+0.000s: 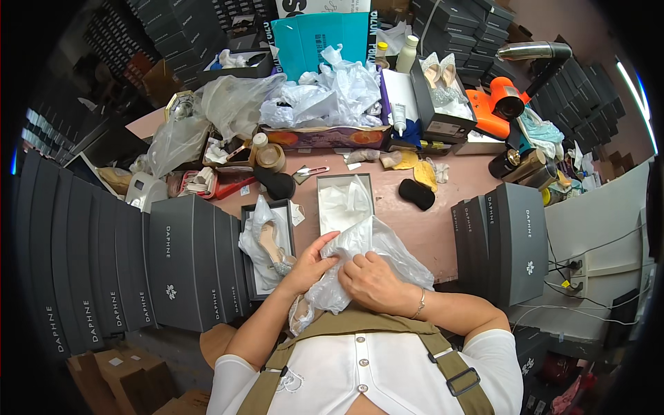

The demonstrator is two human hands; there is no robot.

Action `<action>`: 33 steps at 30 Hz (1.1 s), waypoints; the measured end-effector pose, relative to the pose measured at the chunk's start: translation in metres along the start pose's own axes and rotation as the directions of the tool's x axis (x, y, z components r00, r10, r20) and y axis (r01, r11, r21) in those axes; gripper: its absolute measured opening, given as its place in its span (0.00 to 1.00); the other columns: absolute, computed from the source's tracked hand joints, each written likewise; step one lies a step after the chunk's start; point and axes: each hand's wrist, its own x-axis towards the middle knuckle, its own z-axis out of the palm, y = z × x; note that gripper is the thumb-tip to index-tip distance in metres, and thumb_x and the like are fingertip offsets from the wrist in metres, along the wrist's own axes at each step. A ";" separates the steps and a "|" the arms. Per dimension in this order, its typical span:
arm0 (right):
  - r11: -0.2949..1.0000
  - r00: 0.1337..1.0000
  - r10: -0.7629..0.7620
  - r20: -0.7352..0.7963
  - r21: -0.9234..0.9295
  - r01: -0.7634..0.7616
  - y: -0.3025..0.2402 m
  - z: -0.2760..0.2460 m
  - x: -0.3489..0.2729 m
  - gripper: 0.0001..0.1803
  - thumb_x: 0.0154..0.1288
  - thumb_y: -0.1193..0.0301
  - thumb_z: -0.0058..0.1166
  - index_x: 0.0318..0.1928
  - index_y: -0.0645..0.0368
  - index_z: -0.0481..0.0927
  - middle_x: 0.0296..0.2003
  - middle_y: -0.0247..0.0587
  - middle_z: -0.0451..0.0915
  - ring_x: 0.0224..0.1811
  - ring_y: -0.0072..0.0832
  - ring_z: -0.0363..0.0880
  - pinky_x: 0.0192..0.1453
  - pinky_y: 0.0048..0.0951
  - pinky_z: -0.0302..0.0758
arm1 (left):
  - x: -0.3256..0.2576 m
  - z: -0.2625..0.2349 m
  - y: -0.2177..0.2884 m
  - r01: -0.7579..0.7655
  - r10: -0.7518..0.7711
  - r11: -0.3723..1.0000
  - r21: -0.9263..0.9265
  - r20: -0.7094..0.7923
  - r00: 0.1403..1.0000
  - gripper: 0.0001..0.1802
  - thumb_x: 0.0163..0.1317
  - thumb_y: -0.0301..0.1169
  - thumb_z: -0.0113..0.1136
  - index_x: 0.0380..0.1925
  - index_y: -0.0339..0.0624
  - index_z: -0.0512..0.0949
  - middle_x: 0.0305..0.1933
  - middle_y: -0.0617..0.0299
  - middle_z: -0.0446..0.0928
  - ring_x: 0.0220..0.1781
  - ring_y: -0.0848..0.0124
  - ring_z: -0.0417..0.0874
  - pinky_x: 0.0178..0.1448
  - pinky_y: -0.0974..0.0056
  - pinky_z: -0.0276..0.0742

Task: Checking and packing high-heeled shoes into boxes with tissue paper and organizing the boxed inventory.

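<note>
Well, on my left a row of grey boxes (190,266) stands upright, reaching to the front left part of the table (429,242). Just right of them, by the front edge, an open box (290,228) holds a pale shoe (265,232) lying in white lining. My left hand (311,266) comes next, thumb and fingers pinching the white wrapping paper (387,242). Below it, in front of the table's front edge, another shoe (300,315) shows partly out of that paper. Beyond my hands, inward from the middle of the front edge, sits a second open box (320,211) with paper inside. My right hand (373,280) is curled, fingers closed on the same paper. Farther right lies a black pad (416,194); an orange blower (491,107) is toward the back right corner, and more boxes (519,242) stand at the right edge.
</note>
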 end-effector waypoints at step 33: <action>0.852 0.921 0.379 0.093 0.354 -0.387 0.046 0.066 0.063 0.08 0.58 0.70 0.51 0.31 0.62 0.77 0.27 0.50 0.78 0.28 0.48 0.78 0.32 0.45 0.75 | 0.062 -0.010 -0.088 -0.372 0.223 0.908 -0.193 -0.530 0.818 0.31 0.61 0.21 0.53 0.66 0.40 0.59 0.58 0.57 0.70 0.54 0.69 0.74 0.56 0.67 0.73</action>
